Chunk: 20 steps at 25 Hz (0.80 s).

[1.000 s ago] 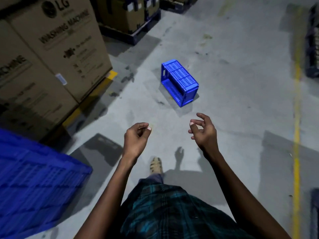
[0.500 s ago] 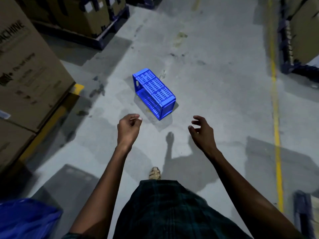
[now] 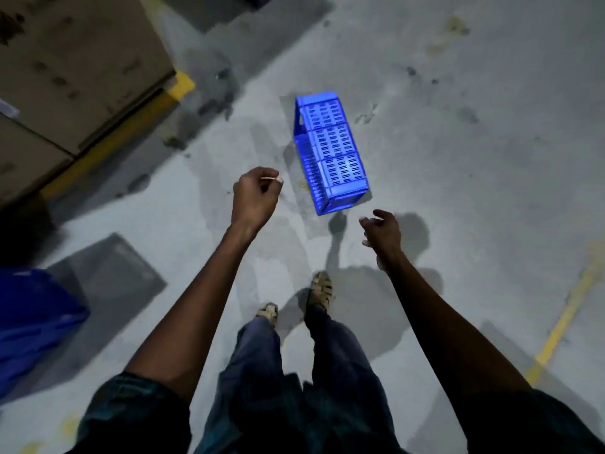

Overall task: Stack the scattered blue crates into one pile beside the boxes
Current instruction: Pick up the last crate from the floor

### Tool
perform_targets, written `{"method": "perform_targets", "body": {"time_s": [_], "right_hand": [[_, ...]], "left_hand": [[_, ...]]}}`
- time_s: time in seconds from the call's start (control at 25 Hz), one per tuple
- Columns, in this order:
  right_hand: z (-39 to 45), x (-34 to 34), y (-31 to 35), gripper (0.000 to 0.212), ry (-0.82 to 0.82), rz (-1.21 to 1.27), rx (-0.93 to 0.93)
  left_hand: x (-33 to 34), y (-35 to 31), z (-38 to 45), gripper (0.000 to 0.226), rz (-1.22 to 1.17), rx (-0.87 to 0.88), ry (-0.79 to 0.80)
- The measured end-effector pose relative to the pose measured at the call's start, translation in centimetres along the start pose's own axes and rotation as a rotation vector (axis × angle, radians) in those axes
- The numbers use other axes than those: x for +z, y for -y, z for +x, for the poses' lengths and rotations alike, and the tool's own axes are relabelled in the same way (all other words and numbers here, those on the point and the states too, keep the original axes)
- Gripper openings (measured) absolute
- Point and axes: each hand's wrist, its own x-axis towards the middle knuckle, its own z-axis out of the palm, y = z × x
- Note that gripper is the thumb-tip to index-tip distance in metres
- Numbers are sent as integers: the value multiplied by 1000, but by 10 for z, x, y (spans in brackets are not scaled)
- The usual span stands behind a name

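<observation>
Blue crate [image 3: 330, 152] lies on its side on the floor [image 3: 458, 158], centre of frame, w/ slotted face up. Left hand [image 3: 253, 199] hangs just left of it, fingers loosely curled, nothing held. Right hand [image 3: 381, 231] sits just below the crate's near end, fingers relaxed, empty. Cardboard boxes [image 3: 75, 70] upper left; another blue crate [image 3: 29, 326] at left edge.

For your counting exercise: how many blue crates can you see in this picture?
2. One blue crate lies on its side on the floor ahead of both hands. A second, blurred blue crate sits at the left edge, cut off by the frame. Others may lie out of view.
</observation>
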Motion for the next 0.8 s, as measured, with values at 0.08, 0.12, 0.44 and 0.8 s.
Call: {"method": "perform_targets", "body": {"time_s": [0.08,0.12,0.44,0.8], "right_hand": [[73,26,-17,59,-1,52,38],[106,41,-29,58,-9,68,56],[295,180,-152,33,38,246,368],[404,282,-218,29,-25,635,271]], "left_hand": [[41,23,36,20,26,0,-6],[60,37,53,20,30,-2,-9],[191,198,179,23,72,-48,-17],[234,324,232,27,99,-85,3]]}}
